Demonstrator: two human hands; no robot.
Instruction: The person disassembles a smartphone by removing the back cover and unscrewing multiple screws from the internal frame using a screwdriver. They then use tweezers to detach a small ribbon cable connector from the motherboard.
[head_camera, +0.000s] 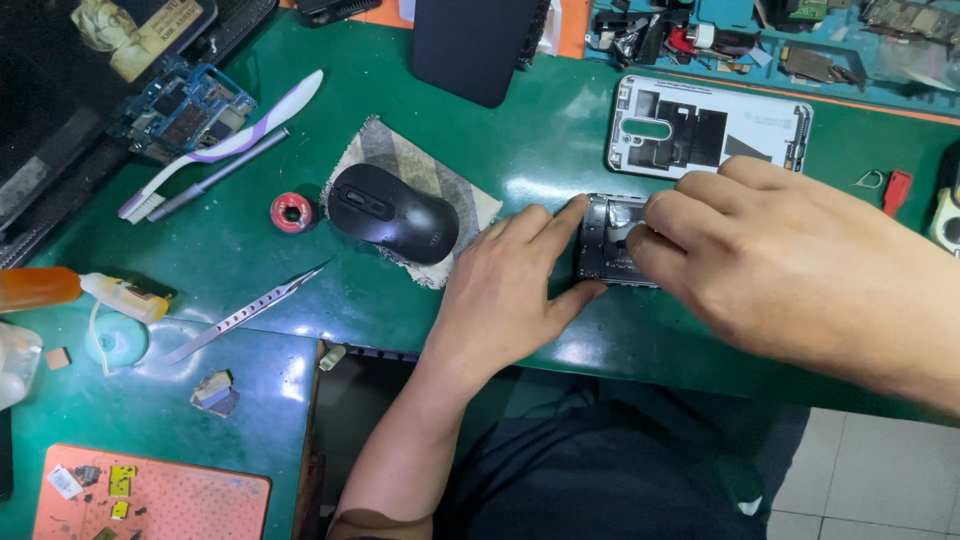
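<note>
A dark, opened phone body (606, 240) lies flat on the green work mat (540, 150). My left hand (505, 285) steadies its left end, with the index finger along the top corner and the thumb against the lower corner. My right hand (780, 250) covers the right part of the phone, its fingertips pressing on the inner surface. Most of the phone is hidden under this hand. Just behind lies a white phone back frame (705, 128), inner side up.
A black computer mouse (395, 212) sits on a cloth pad to the left. Tweezers (245, 312), a red tape roll (293, 211), a toothbrush (225, 145), a circuit board (185, 108) and a glue bottle (125, 297) lie further left. A dark phone (470, 45) and parts trays (760, 35) stand behind.
</note>
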